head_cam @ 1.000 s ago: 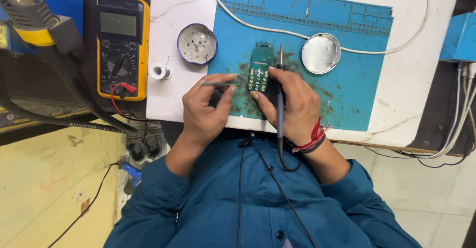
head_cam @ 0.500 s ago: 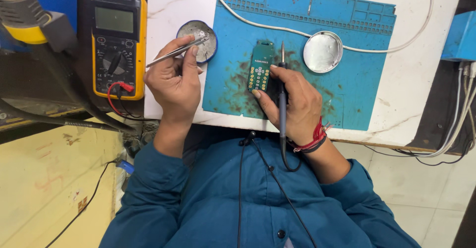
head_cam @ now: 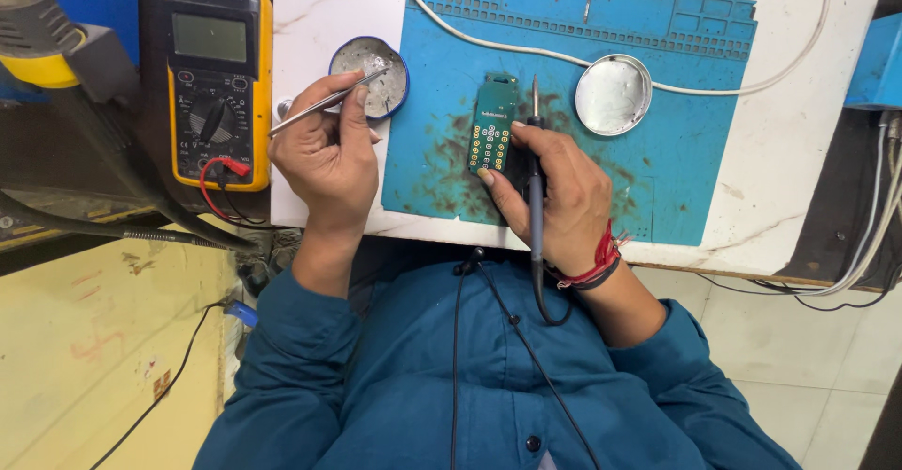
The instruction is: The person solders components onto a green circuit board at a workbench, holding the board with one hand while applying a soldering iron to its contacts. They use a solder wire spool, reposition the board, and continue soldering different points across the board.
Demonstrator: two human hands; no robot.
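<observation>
A small green circuit board [head_cam: 492,127] lies on the stained blue work mat [head_cam: 676,160]. My right hand [head_cam: 554,197] grips a soldering iron [head_cam: 535,164], its tip pointing up just right of the board's top; the thumb rests by the board's lower edge. My left hand [head_cam: 329,155] pinches metal tweezers [head_cam: 324,103] whose tips reach into a small round blue-rimmed tin [head_cam: 368,77] at the mat's upper left corner.
A yellow multimeter [head_cam: 218,80] with red and black leads stands left of the white table. A round silver lid [head_cam: 613,94] sits on the mat's right part. A white cable [head_cam: 714,85] loops across the top. A blue box [head_cam: 874,61] is at far right.
My left hand left the circuit board, moved up and left, and brought the tweezers' tips into the round tin. My right hand with the soldering iron stayed in place.
</observation>
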